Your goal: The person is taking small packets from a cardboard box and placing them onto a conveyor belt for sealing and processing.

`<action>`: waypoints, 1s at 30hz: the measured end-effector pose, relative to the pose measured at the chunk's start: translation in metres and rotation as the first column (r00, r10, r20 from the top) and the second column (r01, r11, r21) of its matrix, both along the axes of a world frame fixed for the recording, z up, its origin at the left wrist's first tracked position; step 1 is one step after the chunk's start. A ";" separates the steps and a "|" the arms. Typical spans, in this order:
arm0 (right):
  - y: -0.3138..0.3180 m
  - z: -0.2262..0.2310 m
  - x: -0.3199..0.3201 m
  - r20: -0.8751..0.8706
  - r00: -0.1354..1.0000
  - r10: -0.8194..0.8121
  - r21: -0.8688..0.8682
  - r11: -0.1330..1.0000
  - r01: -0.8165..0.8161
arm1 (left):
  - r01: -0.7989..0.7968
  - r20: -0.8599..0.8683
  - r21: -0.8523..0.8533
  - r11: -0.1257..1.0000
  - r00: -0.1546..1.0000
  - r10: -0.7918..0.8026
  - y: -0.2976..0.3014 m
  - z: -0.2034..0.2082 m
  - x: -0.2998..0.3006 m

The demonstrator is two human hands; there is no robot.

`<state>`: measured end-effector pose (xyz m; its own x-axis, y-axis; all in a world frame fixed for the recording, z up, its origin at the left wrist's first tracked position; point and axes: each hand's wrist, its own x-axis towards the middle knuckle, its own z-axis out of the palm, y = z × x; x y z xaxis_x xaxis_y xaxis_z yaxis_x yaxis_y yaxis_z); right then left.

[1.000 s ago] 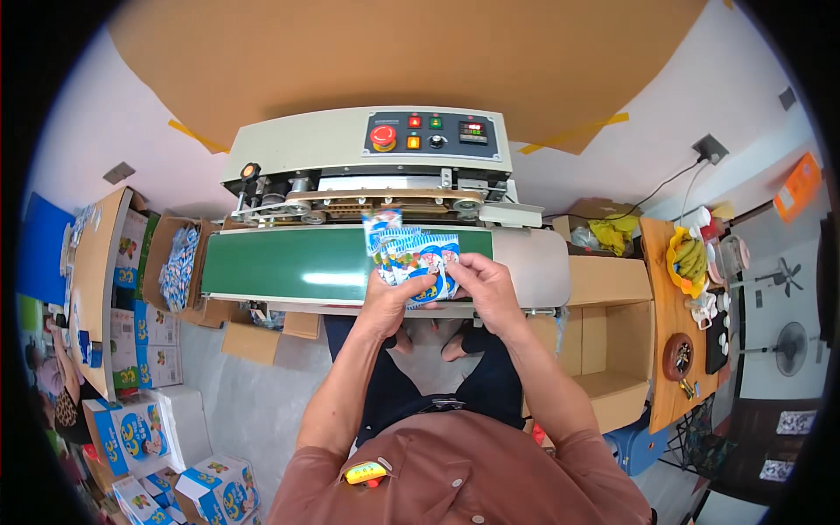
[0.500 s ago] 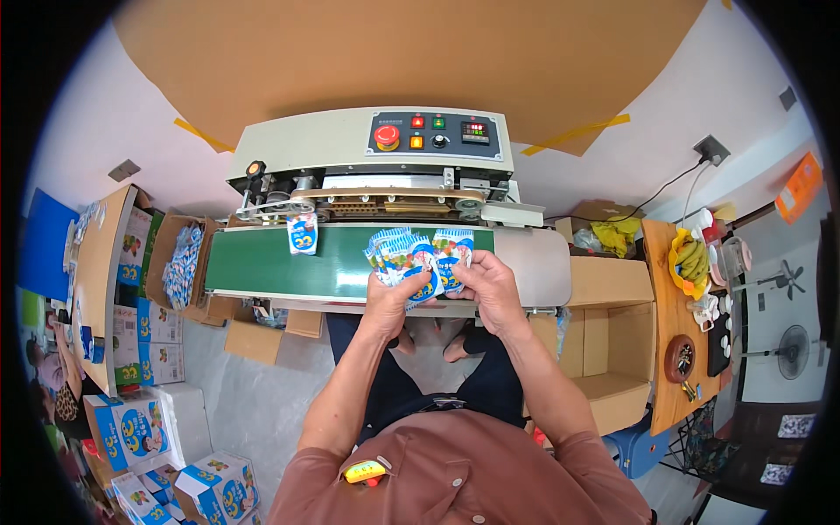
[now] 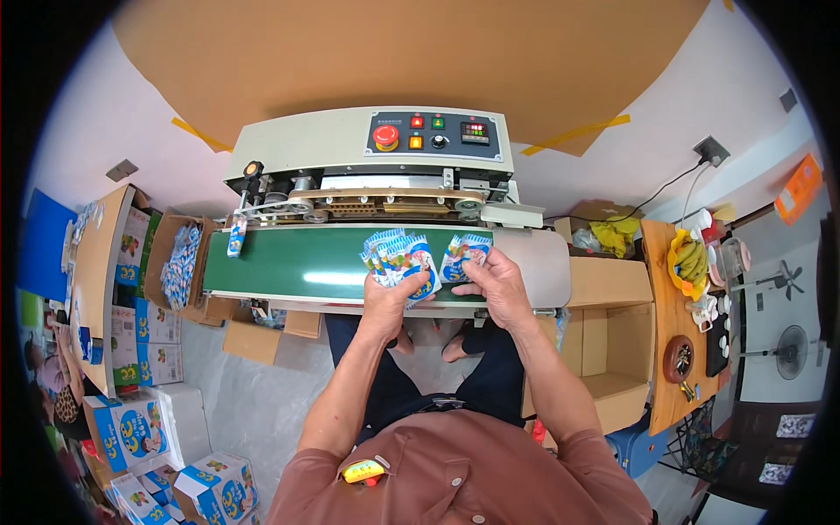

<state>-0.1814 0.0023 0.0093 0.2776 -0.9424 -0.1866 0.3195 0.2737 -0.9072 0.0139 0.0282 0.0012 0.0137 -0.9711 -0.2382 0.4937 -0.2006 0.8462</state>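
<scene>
Over the green conveyor belt (image 3: pixel 302 271) of a band sealing machine (image 3: pixel 297 144), my left hand (image 3: pixel 392 302) grips a fanned stack of small blue-and-white printed packets (image 3: pixel 398 255), thumb on top. My right hand (image 3: pixel 497 287) pinches one like packet (image 3: pixel 464 254) between thumb and fingers, a little to the right of the stack and apart from it. At the belt's left end another packet (image 3: pixel 236 234) hangs from the sealing band, seen almost edge-on.
A carton (image 3: pixel 203 241) of packets stands left of the belt. Printed cartons (image 3: pixel 214 486) are stacked at lower left, near another person (image 3: pixel 66 376). An open brown carton (image 3: pixel 612 350) and a wooden table (image 3: pixel 661 306) with bananas (image 3: pixel 693 261) are at right.
The packet in the sealer has travelled left to the belt's end and turned edge-on. My right hand has drawn its packet rightward, away from the stack. My left hand stays put.
</scene>
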 end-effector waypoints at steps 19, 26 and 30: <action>-0.033 -0.005 -0.028 -0.077 0.980 -0.185 0.199 0.960 0.197 | -0.004 -0.134 0.099 0.995 0.991 0.017 0.003 0.008 0.023; -0.050 -0.008 -0.028 -0.091 0.987 -0.132 0.273 0.950 0.152 | 0.003 -0.143 0.112 0.994 0.990 0.013 0.002 0.003 0.027; -0.053 -0.008 -0.023 -0.110 0.987 -0.115 0.285 0.948 0.142 | 0.013 -0.157 0.119 0.993 0.988 0.006 0.001 0.003 0.026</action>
